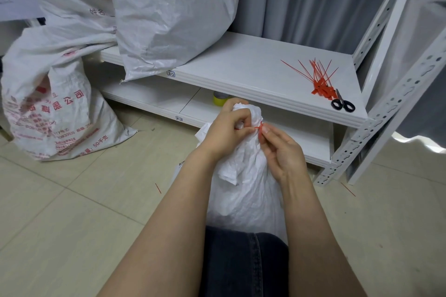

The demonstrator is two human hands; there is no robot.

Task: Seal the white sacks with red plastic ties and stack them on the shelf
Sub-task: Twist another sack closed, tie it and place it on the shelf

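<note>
At frame centre your left hand (224,134) grips the white sack (243,190) by its gathered neck, while your right hand (283,152) pinches the red tie (259,128) round it. Sealing looks underway; next, cinch it tight.

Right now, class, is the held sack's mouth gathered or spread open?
Gathered: the sack is bunched at its neck, a red tie round it, pinched by the left hand and right hand. Locked tight: cannot tell.
</note>
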